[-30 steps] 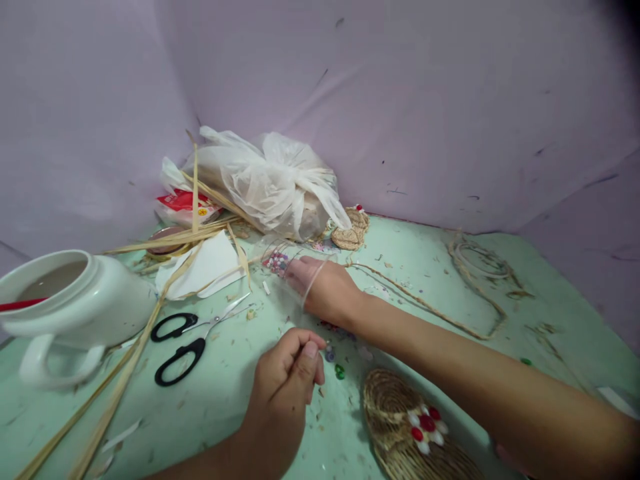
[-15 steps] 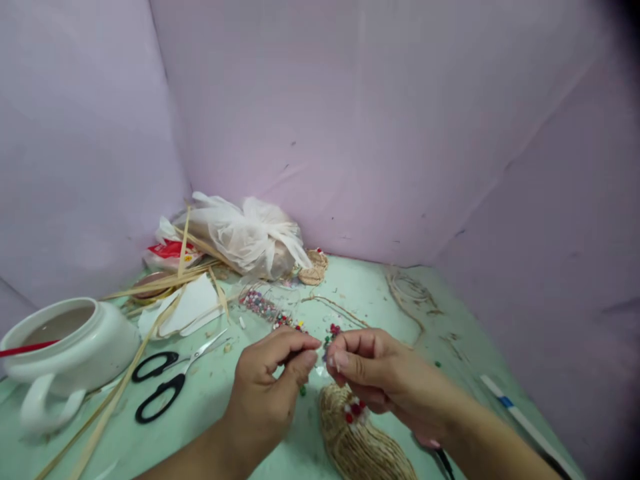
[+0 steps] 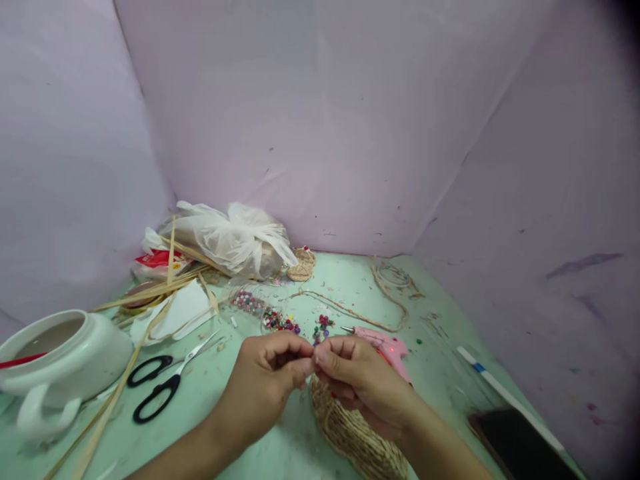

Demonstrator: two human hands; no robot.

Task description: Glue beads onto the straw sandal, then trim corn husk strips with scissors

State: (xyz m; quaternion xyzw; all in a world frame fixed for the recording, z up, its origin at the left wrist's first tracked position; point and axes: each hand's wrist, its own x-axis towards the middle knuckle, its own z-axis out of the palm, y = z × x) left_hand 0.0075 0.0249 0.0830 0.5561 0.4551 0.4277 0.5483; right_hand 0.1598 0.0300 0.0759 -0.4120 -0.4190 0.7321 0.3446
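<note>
Just below the fingers lies a woven straw piece (image 3: 350,433). The left hand (image 3: 267,383) and right hand (image 3: 357,377) meet fingertip to fingertip, both pinched shut on something too small to make out. Just beyond the fingers sit loose beads (image 3: 280,321); to their right a pink glue gun (image 3: 385,343); far left, scissors (image 3: 160,383).

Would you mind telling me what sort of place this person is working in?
Probably a small handicraft corner, screened by lilac cloth. The pale green table holds a woven straw piece, loose coloured beads, black-handled scissors and a pink glue gun. The left hand and right hand meet fingertip to fingertip above it.
</note>
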